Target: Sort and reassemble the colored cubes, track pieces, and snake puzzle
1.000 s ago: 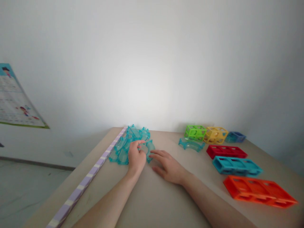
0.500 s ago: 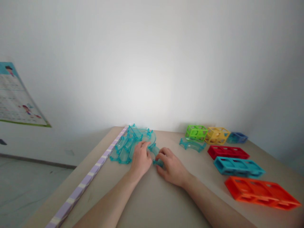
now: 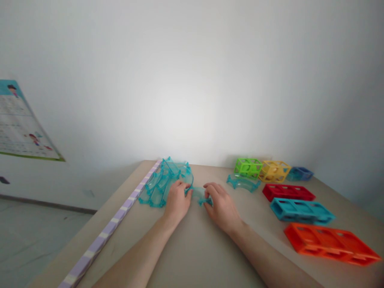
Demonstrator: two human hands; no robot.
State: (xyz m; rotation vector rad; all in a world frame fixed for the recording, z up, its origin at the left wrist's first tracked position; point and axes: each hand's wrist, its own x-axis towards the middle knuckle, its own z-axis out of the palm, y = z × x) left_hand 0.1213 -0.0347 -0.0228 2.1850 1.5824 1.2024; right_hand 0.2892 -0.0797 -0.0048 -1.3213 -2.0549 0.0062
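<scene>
Head view: I see both hands low over the table (image 3: 192, 256), near its middle. The left hand (image 3: 177, 202) has its fingers curled onto the left end of a clear teal curved track piece (image 3: 199, 193), and the right hand (image 3: 223, 206) pinches the right end between thumb and fingers. The piece spans the gap between the two hands and looks slightly lifted, though I can't tell if it clears the surface. The left end of it sits right against the pile of teal track pieces (image 3: 160, 183), which lies just ahead of the left hand beside the purple-white strip (image 3: 114, 222) on the table's left edge. A spare curved piece (image 3: 242, 183) lies right of the right hand, apart from it. Further right: green cube (image 3: 247, 167), yellow cube (image 3: 274, 171), blue block (image 3: 300, 174), red block (image 3: 288, 192), teal long block (image 3: 301, 211), orange block (image 3: 330, 244), none touched
</scene>
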